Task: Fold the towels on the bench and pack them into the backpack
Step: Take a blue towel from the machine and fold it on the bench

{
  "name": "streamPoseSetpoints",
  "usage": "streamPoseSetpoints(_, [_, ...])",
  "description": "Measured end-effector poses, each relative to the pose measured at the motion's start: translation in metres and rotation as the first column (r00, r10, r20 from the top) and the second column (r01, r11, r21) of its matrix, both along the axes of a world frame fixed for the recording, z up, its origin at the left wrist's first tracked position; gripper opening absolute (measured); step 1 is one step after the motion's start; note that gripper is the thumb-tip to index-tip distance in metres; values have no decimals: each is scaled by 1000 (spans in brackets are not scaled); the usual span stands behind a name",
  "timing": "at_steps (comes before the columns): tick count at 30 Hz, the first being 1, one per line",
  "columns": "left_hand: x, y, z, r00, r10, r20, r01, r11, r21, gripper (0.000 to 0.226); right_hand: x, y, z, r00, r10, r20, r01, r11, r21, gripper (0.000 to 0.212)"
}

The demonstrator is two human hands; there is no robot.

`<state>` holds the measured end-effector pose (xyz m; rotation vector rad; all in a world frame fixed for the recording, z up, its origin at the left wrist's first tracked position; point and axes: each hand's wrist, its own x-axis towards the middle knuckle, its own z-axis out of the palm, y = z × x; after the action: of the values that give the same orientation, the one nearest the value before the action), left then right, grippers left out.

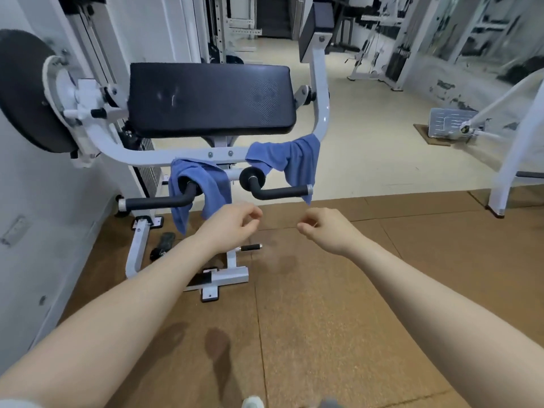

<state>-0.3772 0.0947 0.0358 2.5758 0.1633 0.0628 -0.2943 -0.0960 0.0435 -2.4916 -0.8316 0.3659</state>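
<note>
Over the machine's white frame two soft, limp blue towels [203,187] [291,160] were draped, judged best gathered by their hanging corners, while the left hand [232,223] and right hand [326,228] were held loosely curled, empty.

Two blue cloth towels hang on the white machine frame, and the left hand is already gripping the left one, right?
Not quite. The head view shows both blue cloth towels draped on the white machine frame, but the left hand grips nothing; it hangs just short of the left towel, fingers loosely curled.
</note>
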Motion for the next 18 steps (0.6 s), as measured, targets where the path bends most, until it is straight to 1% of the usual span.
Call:
streamPoseSetpoints(2, [36, 16, -3, 1000, 6, -3, -6, 1000, 2, 28, 34, 13, 1, 999, -46, -1, 46, 997, 68, 19])
streamPoseSetpoints(5, [83, 37, -10, 1000, 17, -9, -18, 1000, -12, 27, 90, 32, -2, 991, -127, -49, 133, 976, 171, 16])
streamPoseSetpoints(9, [147, 64, -20, 999, 37, -34, -38, 999, -13, 26, 171, 63, -20, 975, -186, -124, 209, 954, 216, 20])
streamPoseSetpoints(11, [184, 79, -26, 998, 57, -38, -57, 998, -19, 26, 215, 84, -29, 977, -169, -130, 193, 960, 203, 21])
streamPoseSetpoints(13, [220, 95, -34, 994, 92, -50, -95, 995, -42, 25, 260, 107, -37, 981, -136, -136, 157, 975, 158, 24])
streamPoseSetpoints(15, [257, 113, -40, 986, 150, -67, -154, 985, -73, 25, 306, 133, -48, 978, -98, -182, 119, 987, 106, 25])
streamPoseSetpoints(17, [291, 128, -47, 973, 214, -88, -223, 969, -111, 26, 349, 160, -59, 976, -59, -212, 73, 996, 59, 33])
streamPoseSetpoints(18, [306, 136, -52, 968, 232, -98, -243, 963, -120, 26, 368, 172, -65, 983, -22, -182, 26, 999, 21, 37])
